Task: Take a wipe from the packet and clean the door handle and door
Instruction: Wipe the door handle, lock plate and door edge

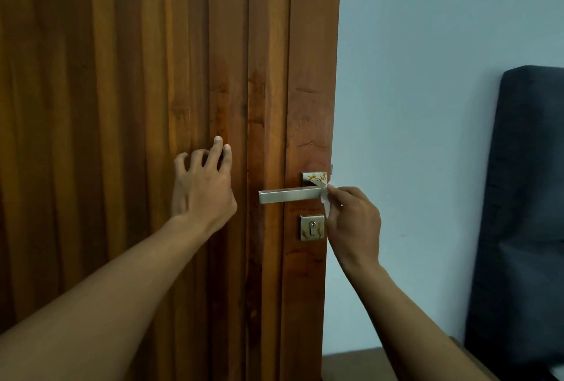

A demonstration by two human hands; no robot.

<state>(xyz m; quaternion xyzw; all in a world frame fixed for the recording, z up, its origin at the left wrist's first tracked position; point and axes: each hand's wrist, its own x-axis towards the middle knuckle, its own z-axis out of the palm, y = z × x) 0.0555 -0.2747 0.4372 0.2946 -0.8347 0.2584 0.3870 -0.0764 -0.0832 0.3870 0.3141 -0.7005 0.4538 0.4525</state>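
Note:
A brown wooden door (122,75) fills the left and middle of the head view. Its silver lever handle (287,196) points left from a rust-stained square plate (314,177). My right hand (354,222) pinches a small white wipe (326,202) against the right end of the lever, by the door's edge. My left hand (203,185) rests with bent, spread fingertips on the door panel left of the handle and holds nothing. The wipe packet is not in view.
A square keyhole plate (312,227) with rust marks sits just below the lever. Right of the door edge is a pale blue wall (427,106). A dark grey upholstered headboard (525,197) stands at the far right.

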